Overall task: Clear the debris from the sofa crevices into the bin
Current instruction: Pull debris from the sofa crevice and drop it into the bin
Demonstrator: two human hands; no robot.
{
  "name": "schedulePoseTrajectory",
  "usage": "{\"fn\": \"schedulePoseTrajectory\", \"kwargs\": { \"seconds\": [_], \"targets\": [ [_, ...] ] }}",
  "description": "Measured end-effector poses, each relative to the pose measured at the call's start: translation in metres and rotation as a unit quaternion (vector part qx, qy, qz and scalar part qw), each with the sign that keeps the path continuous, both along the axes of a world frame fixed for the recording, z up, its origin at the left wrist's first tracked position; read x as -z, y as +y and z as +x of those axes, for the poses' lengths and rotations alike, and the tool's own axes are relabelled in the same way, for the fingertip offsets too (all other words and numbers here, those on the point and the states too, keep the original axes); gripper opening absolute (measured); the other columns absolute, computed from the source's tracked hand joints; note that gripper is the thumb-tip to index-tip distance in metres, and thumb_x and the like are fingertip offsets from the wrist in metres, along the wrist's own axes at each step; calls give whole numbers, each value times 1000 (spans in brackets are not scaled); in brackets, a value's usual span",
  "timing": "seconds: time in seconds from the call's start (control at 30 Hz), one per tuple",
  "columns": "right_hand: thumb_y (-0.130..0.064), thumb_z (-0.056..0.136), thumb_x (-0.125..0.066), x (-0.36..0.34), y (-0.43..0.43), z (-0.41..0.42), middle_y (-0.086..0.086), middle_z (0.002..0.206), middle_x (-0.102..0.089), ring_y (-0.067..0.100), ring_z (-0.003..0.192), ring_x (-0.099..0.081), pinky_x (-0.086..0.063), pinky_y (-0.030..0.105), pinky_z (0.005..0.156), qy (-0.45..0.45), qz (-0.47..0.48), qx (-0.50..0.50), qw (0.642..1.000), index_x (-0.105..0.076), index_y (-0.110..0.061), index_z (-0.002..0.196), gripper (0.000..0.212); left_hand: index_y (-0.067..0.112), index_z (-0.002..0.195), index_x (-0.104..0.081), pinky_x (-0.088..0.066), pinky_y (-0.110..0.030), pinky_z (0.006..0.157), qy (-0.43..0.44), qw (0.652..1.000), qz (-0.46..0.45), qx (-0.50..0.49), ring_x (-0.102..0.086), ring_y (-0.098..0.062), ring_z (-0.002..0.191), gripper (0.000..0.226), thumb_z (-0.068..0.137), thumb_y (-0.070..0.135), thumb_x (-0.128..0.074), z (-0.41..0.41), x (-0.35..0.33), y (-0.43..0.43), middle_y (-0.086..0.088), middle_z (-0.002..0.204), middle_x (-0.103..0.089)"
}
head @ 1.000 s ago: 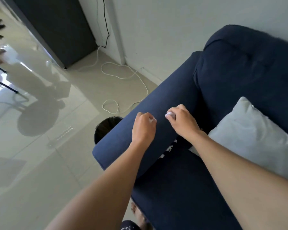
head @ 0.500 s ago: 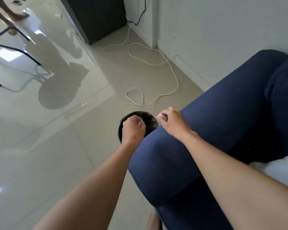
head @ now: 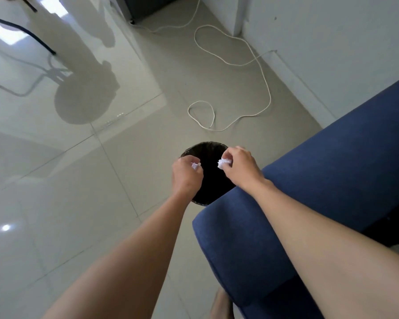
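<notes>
A round black bin (head: pixel 205 147) stands on the floor beside the blue sofa's armrest (head: pixel 332 162). Both of my hands hover over the bin's opening. My left hand (head: pixel 186 177) pinches a small white scrap of paper (head: pixel 195 166) at its fingertips. My right hand (head: pixel 241 168) holds a crumpled white paper ball (head: pixel 223 163) between thumb and fingers, above the dark inside of the bin. My right forearm crosses over the armrest. The sofa's seat and crevices are out of view apart from a dark strip at the right edge.
A white cable (head: pixel 247 65) loops across the tiled floor beyond the bin, along a white wall (head: pixel 332 42). A dark cabinet (head: pixel 148 5) stands at the back. Black chair legs (head: pixel 21 35) show at the upper left. My bare foot (head: pixel 221 305) is beside the sofa's base.
My hands have moved from the top of the armrest out over the bin, carrying the white paper pieces. The view has swung left and down, away from the sofa seat and cushion.
</notes>
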State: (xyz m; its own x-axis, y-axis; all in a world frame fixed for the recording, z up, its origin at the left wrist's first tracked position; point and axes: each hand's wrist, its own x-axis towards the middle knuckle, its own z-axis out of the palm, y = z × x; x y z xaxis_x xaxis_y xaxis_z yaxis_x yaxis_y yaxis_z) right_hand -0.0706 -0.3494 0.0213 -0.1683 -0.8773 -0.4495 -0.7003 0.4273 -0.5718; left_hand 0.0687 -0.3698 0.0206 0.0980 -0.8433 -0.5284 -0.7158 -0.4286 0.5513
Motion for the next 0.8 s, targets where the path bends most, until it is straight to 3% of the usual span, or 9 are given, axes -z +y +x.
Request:
{"fn": "schedulePoseTrajectory", "kwargs": {
  "seconds": [0.17,0.33,0.47,0.57,0.63,0.8],
  "targets": [
    [1,93,-44,3,-7,1,14,138,-53,30,125,-51,-45,37,100,-16,77,-11,997,-50,-11,136,46,15,124,-64,-49,-36,99,13,1000,26,-10,-61,-26,115,34,93,9,-50,0,6,-5,-7,129,-62],
    [7,90,-43,-12,-3,-11,16,144,-46,32,126,-51,-45,41,104,-33,93,-6,995,-42,-13,143,57,17,131,-59,-47,-38,103,3,999,32,-7,-57,-25,122,38,94,14,-51,-2,-2,2,-6,134,-60],
    [1,93,-38,-25,13,-32,15,141,-50,31,121,-55,-46,36,95,-11,73,13,997,-43,-13,142,51,18,134,-56,-48,-36,100,-22,999,32,28,-59,-24,119,41,93,22,-53,-15,-17,16,-5,131,-62],
    [-10,97,-37,-43,31,-52,12,149,-42,28,134,-43,-38,37,106,11,44,21,999,-43,-8,141,44,21,139,-51,-48,-37,100,-51,994,25,92,-60,-22,117,46,93,29,-53,-38,-36,31,-3,130,-63],
    [-15,98,-39,-60,47,-68,10,157,-29,28,142,-32,-31,39,112,25,36,28,999,-39,-7,144,46,21,140,-48,-46,-37,100,-65,988,10,139,-54,-21,125,48,94,33,-51,-59,-51,43,-2,137,-58],
    [-22,100,-41,-102,107,-121,8,161,-18,30,143,-31,-30,42,112,44,8,68,997,-37,-9,145,48,20,138,-50,-47,-37,98,-68,972,-33,224,-54,-23,125,47,94,36,-47,-125,-98,91,-3,136,-57]
  ]
}}
